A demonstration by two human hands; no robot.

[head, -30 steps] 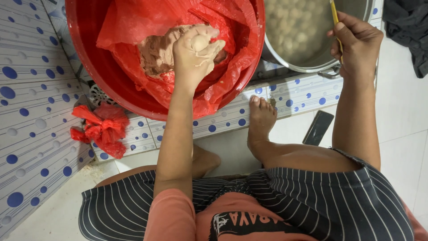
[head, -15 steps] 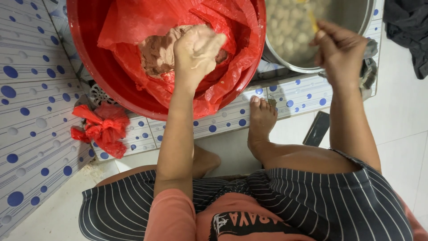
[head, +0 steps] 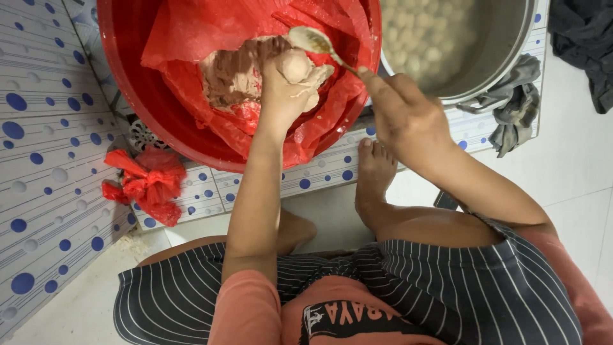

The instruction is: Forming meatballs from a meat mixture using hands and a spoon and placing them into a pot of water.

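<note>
My left hand [head: 290,80] squeezes a ball of meat paste [head: 295,64] over the red basin [head: 128,83]. My right hand [head: 402,112] pinches the spoon [head: 313,41] beside that ball. I judge this the scooping step; next, the spoon must cut under the ball cleanly.

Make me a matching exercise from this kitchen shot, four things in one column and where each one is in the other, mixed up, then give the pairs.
Things:
1. spoon
2. paste lump
3. pale balls
4. crumpled red bag

Places:
A. in the metal pot
B. on the dotted tile ledge, outside the red basin
C. squeezed out of the top of the left hand
D. held by the right hand, bowl over the basin

Pairs: 1-D, 2-C, 3-A, 4-B
</note>
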